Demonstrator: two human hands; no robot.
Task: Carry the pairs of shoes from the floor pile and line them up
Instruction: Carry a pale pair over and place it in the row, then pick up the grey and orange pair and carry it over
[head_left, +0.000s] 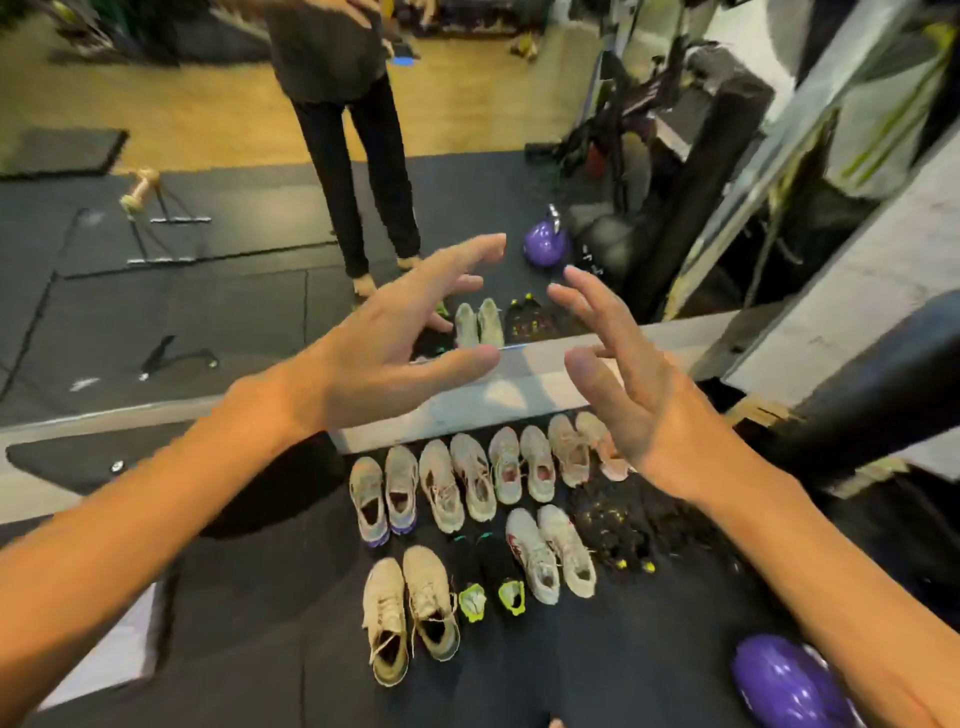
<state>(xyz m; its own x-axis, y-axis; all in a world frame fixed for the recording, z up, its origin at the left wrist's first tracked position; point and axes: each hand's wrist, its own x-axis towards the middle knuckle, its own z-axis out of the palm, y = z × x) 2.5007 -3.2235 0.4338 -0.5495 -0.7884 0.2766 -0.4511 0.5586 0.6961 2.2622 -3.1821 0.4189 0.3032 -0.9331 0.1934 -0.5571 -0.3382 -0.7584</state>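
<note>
Several pairs of shoes stand in two rows on the dark floor mat against a mirror's base. The back row holds grey-purple sneakers (383, 496) and pale sneakers (522, 470). In the front row are beige sneakers (410, 613), black shoes with neon-yellow openings (493, 582), white-red sneakers (550, 556) and dark speckled shoes (618, 525). My left hand (400, 332) and my right hand (634, 389) hover above the rows, fingers spread, holding nothing.
The mirror (260, 208) shows a standing person's legs (363, 171), reflected shoes and a purple kettlebell (543, 241). A purple ball (789, 680) lies at lower right. A black padded post (883, 374) stands on the right, and a white ledge (519, 384) runs below the mirror.
</note>
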